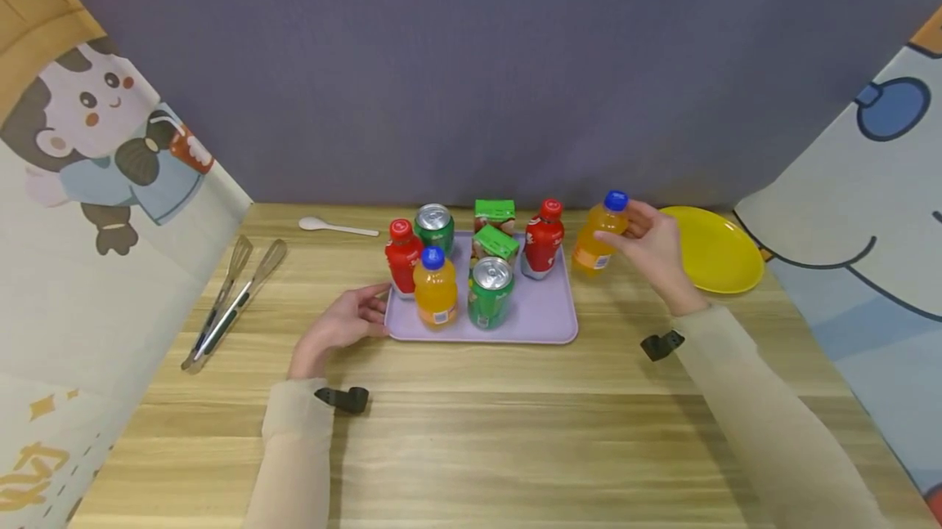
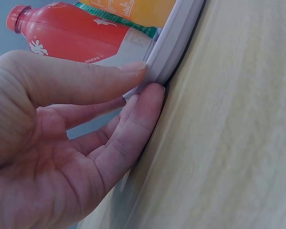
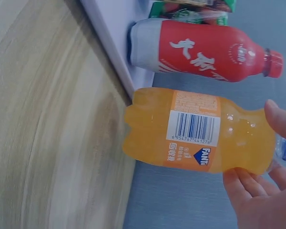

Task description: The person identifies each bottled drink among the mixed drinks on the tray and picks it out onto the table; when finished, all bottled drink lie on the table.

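While the tray's (image 1: 540,312) near-left corner was pinched by the left hand (image 1: 344,321), an orange bottle (image 1: 593,248) was grasped by the right hand (image 1: 653,248). Loading was presumed; transfer over the right edge seemed required.

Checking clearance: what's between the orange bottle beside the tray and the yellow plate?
The right hand, gripping that bottle, lies between, in the head view.

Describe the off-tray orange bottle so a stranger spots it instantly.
On the wooden table sits a loaded lilac tray. Just past its right edge, the right grip holds a blue-capped orange bottle. Unlike its twin, this one is off the tray.
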Demonstrator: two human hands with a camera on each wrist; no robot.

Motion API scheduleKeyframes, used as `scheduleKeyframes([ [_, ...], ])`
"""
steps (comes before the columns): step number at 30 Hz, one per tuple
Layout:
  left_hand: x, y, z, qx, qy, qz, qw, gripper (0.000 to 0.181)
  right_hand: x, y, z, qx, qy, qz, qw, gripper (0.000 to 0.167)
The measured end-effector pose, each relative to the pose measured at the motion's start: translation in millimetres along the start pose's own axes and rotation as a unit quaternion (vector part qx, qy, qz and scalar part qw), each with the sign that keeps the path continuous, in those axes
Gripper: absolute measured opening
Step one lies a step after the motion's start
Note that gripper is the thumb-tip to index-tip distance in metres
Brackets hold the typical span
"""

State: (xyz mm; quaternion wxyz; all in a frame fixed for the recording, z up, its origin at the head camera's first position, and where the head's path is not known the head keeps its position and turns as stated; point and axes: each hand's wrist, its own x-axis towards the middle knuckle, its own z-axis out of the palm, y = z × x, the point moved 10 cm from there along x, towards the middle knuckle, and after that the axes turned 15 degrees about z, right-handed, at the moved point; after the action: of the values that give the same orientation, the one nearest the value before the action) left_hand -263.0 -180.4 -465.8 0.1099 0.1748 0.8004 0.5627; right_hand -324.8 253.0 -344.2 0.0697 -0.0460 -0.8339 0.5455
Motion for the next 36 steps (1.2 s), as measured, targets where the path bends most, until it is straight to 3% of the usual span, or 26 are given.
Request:
scheduleKeyframes([
  [19,1.5,0.4,0.4,-0.001,-0.010,0.015,0.9998,0.078,17.3,7,12,-0.006,0.015,-0.012,0.9998,0.056],
  [24,1.3,-1.0,-0.3,-0.004,-0.003,0.007,1.0000,0.079,18.5,6,15,0.010,0.010,-0.015,0.9998,0.055],
  [36,0.7,-1.2,0.1,0.001,-0.002,0.004,1.0000,0.078,28.8,19,11,-0.016,0.025,0.013,0.9995,0.060],
])
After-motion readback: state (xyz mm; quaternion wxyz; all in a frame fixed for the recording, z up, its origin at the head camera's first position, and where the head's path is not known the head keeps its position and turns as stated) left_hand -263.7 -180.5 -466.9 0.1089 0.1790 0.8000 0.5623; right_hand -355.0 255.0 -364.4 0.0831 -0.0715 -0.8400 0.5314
